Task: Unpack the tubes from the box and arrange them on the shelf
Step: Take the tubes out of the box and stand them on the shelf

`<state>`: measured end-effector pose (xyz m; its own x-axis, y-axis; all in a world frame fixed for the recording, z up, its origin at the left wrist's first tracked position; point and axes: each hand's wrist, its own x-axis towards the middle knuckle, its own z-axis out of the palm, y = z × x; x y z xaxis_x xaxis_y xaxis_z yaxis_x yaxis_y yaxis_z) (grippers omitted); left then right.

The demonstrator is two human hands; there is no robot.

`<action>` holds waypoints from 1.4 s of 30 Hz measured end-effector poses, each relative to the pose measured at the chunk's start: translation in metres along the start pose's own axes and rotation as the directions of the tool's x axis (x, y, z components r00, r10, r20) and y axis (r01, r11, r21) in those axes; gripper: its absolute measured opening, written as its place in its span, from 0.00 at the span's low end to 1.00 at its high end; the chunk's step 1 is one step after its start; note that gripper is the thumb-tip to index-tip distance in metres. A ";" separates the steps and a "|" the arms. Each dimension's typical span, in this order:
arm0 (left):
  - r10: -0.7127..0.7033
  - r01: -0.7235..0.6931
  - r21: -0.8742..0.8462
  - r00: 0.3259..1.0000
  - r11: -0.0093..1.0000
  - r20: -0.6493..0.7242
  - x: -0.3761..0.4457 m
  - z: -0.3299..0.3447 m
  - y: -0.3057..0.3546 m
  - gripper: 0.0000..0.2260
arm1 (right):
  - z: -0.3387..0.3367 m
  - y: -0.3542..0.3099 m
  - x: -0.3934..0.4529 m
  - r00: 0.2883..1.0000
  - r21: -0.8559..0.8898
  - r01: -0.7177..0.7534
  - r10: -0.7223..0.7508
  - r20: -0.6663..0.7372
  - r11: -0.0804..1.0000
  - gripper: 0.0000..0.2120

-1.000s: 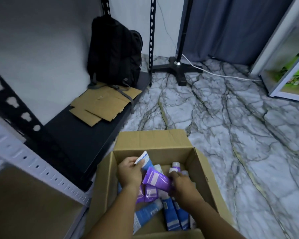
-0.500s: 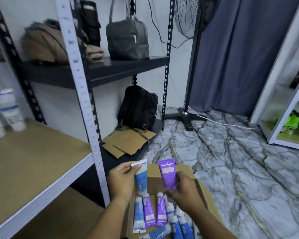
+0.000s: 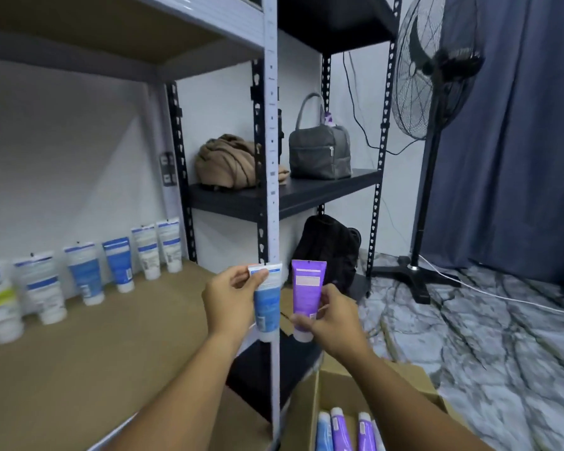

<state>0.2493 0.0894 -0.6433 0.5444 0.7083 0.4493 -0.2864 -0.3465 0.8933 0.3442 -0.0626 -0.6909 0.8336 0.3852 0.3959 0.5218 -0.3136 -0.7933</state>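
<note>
In front of the white shelf post (image 3: 272,190), the left hand (image 3: 232,301) grips a blue tube (image 3: 267,304) near its crimped top, thumb and fingers pinching it so it hangs cap down. Just beside it, the right hand (image 3: 334,320) holds a purple tube (image 3: 306,294) low on its body, fingers curled round the part near the white cap, crimped end pointing up. The two tubes stand side by side, close but not touching. To the left, the brown shelf (image 3: 95,353) carries a row of tubes (image 3: 85,275) standing on their caps along the back wall, mostly white and blue, with one at the far left showing a yellow-green band; the nearest ones are blurred. At the bottom edge, the open cardboard box (image 3: 414,382) sits on the marbled floor (image 3: 502,353) beside the post, and inside it one blue and two purple tubes (image 3: 339,431) lie with their caps toward the shelf. Behind, a black rack (image 3: 306,193) holds a grey bag (image 3: 319,154) and a folded tan cloth (image 3: 225,162), with a black backpack (image 3: 329,249) below. A standing fan (image 3: 433,66) rises in front of a blue curtain (image 3: 518,125).
</note>
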 end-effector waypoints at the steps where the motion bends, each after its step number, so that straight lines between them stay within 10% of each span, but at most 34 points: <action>1: 0.015 -0.015 0.002 1.000 1.000 -0.017 0.004 -0.010 0.005 0.07 | 0.008 -0.010 0.003 1.000 0.026 0.009 -0.009 0.016 1.000 0.24; 17: 0.030 -0.012 0.082 0.972 0.997 -0.231 0.035 -0.116 -0.015 0.08 | 0.116 -0.074 0.029 0.978 0.059 0.067 -0.078 0.192 0.996 0.24; 32: -0.020 0.026 0.258 0.999 0.966 -0.027 0.006 -0.135 -0.048 0.20 | 0.140 -0.069 0.024 0.967 0.075 0.149 -0.161 0.195 0.986 0.29; 42: 0.041 0.026 0.368 0.984 0.930 -0.173 0.004 -0.221 -0.056 0.20 | 0.207 -0.109 0.009 0.929 0.172 0.169 -0.215 0.302 0.971 0.26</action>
<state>0.0933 0.2475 -0.6944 0.3872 0.7895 0.4762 0.0379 -0.5296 0.8474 0.2572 0.1547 -0.6968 0.6069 0.6875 0.3987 0.6162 -0.0902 -0.7824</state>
